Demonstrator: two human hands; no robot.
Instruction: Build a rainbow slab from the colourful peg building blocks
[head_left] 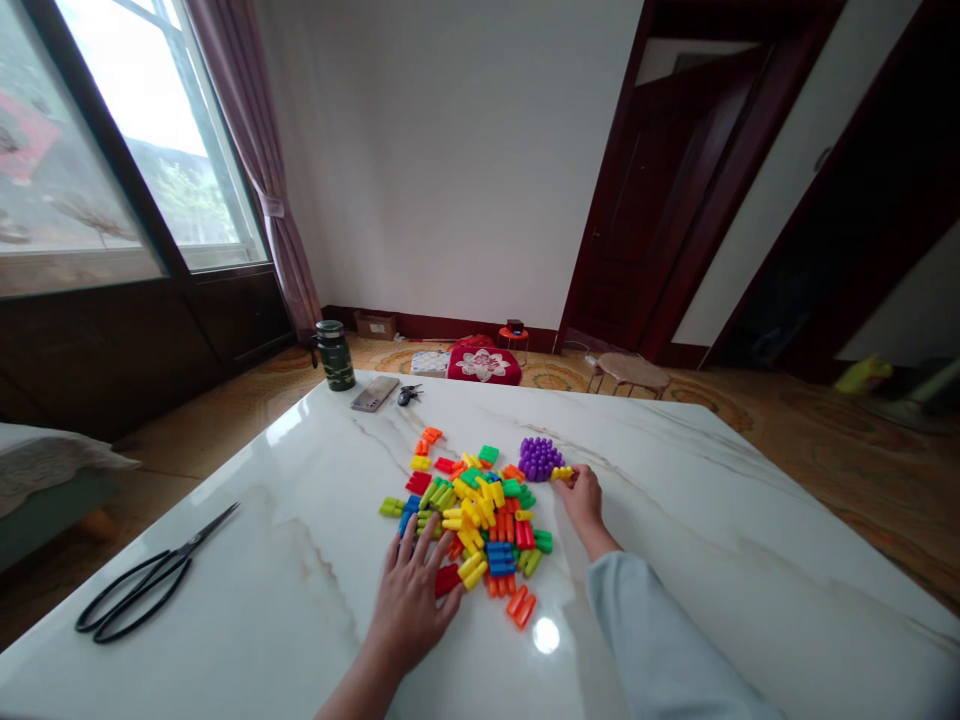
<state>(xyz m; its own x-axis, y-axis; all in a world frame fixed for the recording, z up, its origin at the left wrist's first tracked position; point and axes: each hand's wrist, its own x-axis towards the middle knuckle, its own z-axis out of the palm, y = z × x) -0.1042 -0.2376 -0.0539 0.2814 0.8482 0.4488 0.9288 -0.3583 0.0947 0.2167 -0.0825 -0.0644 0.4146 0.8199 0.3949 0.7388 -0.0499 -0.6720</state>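
A loose pile of bullet-shaped plastic building blocks (472,505) in yellow, green, red, orange and blue lies on the white marble-patterned table (300,560). Over the pile's near left side rests my left hand (412,590), fingers spread, touching blocks and gripping none that I can see. My right hand (582,500) pinches a yellow block (561,473) at the pile's far right. That block sits against the right edge of a cluster of purple blocks (540,459); whether the two are joined I cannot tell.
Black-handled scissors (161,580) lie at the table's left. Along the far left edge are a camouflage-patterned flask (335,356), a phone (375,393) and keys (409,394). Beyond the table stand a red flowered seat (484,365) and a round stool (630,372).
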